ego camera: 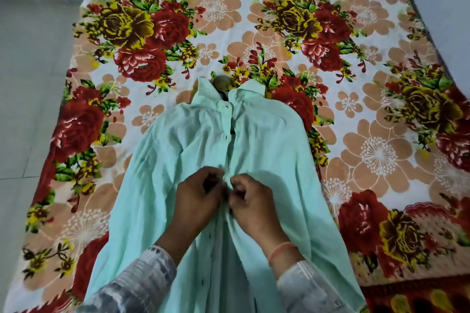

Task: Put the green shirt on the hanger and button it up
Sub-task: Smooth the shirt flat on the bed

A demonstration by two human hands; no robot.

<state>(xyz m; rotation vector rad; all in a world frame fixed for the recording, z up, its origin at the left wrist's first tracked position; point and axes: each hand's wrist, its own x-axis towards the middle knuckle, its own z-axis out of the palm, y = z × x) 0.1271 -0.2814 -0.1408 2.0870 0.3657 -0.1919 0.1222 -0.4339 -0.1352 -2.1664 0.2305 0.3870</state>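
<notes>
Hands pinch the pale green cotton shirt [274,150] mid-placket, left hand [198,201] touching right hand [254,203]; its button row runs straight ahead to the collar (dull metal hanger hook [220,82] just beyond) and back between the wrists.

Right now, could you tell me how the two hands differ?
The right hand wears a pink wristband; the left hand shows none. On the green shirt, the left hand pinches its side's front edge, the right hand the opposite edge. Both curl at the opening.
</notes>
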